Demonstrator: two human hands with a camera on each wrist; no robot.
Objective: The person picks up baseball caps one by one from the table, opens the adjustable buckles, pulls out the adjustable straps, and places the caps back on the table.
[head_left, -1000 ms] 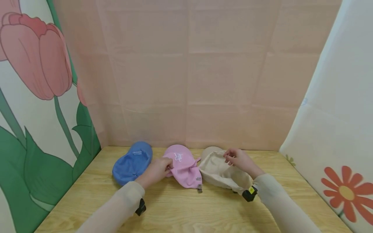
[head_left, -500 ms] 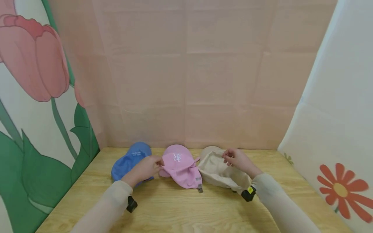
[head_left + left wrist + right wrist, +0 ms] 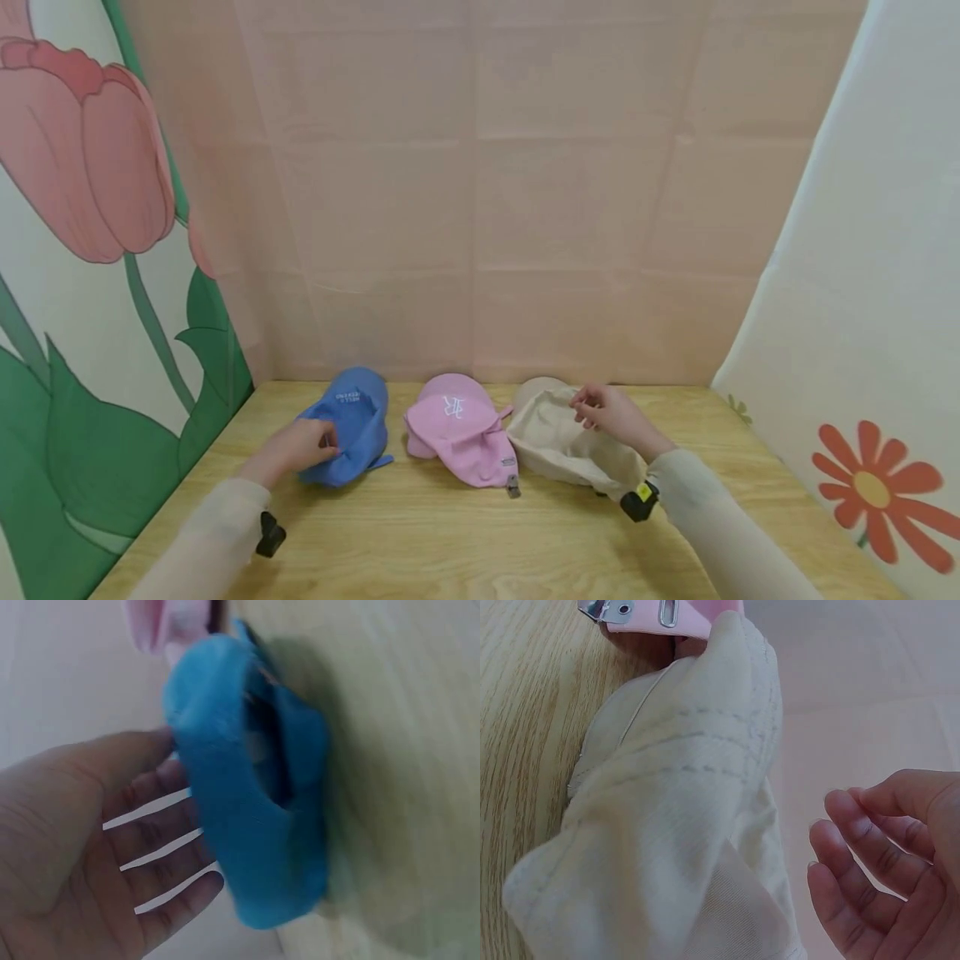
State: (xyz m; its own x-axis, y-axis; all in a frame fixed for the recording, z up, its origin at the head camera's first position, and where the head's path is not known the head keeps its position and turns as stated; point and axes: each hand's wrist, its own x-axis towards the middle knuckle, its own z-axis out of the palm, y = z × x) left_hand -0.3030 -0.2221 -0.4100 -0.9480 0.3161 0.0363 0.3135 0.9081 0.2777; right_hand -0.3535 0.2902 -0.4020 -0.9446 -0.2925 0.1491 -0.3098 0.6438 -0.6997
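Three caps lie in a row on the wooden table. At the left is a blue cap (image 3: pixel 366 423) with small white lettering, and my left hand (image 3: pixel 302 444) is over its left side. The left wrist view shows spread fingers (image 3: pixel 169 825) and a thumb close by the blue cap (image 3: pixel 232 787); blur hides whether they touch it. A pink cap (image 3: pixel 459 429) with a white emblem lies in the middle. On the right my right hand (image 3: pixel 618 417) hovers over a crumpled beige cap (image 3: pixel 551 433), loosely bent and holding nothing. In the right wrist view it is apart from the beige cap (image 3: pixel 660 795).
The wooden table (image 3: pixel 480 542) runs back to a plain creased backdrop (image 3: pixel 480 208). A tulip-printed cloth (image 3: pixel 97 250) stands at the left, and a flower-printed cloth (image 3: pixel 862 292) at the right. The pink cap's strap has a metal buckle (image 3: pixel 513 487).
My left hand has left the pink cap's left edge and moved left over the blue cap. The pink cap's left side has settled. My right hand stays nearly in place.
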